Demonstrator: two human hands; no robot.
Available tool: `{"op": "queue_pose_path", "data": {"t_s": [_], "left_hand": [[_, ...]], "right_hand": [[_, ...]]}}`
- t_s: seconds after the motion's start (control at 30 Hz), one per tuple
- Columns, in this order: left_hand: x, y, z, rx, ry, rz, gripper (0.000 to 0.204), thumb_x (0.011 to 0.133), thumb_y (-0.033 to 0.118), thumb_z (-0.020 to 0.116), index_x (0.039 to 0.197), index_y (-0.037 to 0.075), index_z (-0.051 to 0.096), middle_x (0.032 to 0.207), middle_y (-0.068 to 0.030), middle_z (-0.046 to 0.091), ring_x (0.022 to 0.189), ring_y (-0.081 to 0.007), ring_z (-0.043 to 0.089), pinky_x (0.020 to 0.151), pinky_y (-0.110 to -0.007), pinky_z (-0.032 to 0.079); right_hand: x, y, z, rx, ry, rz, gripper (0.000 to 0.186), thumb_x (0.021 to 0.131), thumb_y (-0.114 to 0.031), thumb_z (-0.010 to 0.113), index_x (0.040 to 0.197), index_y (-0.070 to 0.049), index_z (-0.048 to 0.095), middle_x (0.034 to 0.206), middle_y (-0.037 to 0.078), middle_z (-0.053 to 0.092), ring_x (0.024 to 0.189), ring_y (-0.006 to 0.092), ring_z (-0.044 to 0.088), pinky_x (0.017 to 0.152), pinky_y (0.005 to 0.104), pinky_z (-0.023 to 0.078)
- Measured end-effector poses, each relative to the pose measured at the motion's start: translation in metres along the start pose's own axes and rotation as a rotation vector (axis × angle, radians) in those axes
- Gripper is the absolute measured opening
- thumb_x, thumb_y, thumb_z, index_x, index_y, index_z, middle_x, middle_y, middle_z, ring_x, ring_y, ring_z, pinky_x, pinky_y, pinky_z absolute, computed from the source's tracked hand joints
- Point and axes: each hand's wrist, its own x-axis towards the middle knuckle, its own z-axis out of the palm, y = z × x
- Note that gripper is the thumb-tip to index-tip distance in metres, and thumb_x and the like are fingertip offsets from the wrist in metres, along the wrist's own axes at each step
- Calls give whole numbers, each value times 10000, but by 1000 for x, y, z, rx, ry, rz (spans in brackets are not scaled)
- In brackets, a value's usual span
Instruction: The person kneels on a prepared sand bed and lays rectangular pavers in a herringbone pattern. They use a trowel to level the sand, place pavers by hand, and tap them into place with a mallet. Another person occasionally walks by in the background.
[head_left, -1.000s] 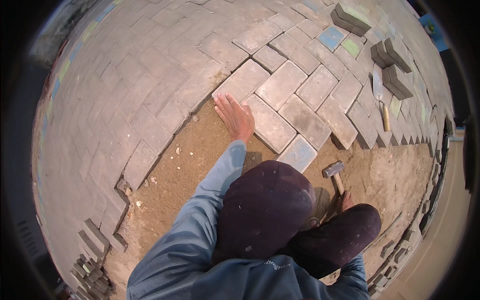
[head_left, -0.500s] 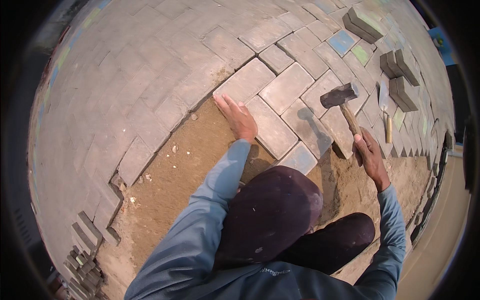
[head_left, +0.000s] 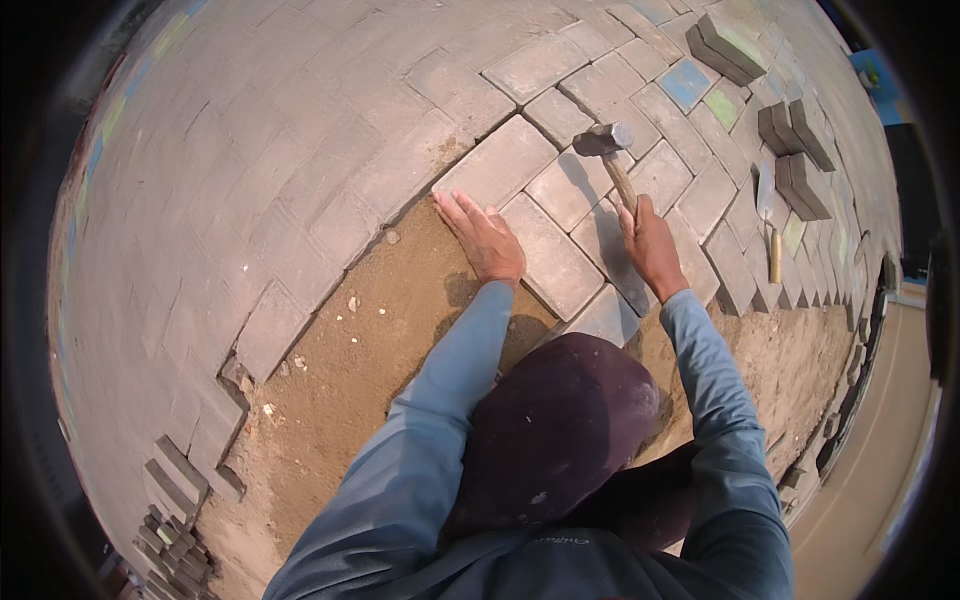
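Note:
My right hand (head_left: 655,248) is wrapped round the wooden handle of a hammer (head_left: 605,143). Its dark, heavy head is raised over the laid pavers and throws a shadow on them. Fingers stretched out, my left hand (head_left: 487,238) rests against the near end of a rectangular paving block (head_left: 497,165), at the edge of the bare sand (head_left: 375,320). That block sits beside the older paving, with a dark gap along its far-left side. A neighbouring paver (head_left: 550,258) lies just right of my left hand.
A trowel (head_left: 767,195) with a wooden handle lies on the pavers at the right, near stacked blocks (head_left: 803,185). Another pair of blocks (head_left: 727,48) stands farther back. Several loose blocks (head_left: 172,550) are piled at the lower left. My knee (head_left: 570,420) is close to the paving edge.
My right hand has swung the hammer left and away from me, closer to the block at my left hand. The left hand stays against the block's end.

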Motion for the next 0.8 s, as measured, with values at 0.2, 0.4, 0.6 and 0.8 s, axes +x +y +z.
{"op": "queue_pose_path", "data": {"t_s": [0.2,0.4,0.6,0.8], "left_hand": [[3,2,-7,-28,-42,-62,677,1061,177,444,1559,-123,97,1644,-339,12,1541,-479,62,1267,-521,121],[-16,-21,-18,-707,-23,-297,749,1070,236,447,1584,-96,14,1668,-304,-13,1555,-432,83,1278,-467,112],[-44,-24,-28,-483,-279,-144,756,1084,310,376,1578,-111,-12,1668,-312,3,1569,-399,31,1283,-421,74],[-44,-27,-28,-458,-304,-137,739,1094,300,365,1578,-109,-15,1672,-302,-4,1569,-393,28,1282,-414,91]], "right_hand": [[16,4,0,-239,-75,-52,351,1031,-362,536,1086,-23,464,877,307,678,891,505,668,758,587,509],[18,-23,8,-3,-15,14,411,1020,-404,559,1003,4,511,882,323,668,870,510,660,747,565,487],[-14,-83,22,59,55,-30,428,1032,-415,542,987,9,512,832,314,666,844,504,662,729,561,490],[-19,-87,56,-201,-5,-145,351,1033,-375,541,1026,-26,504,775,256,682,773,463,687,681,562,524]]}}
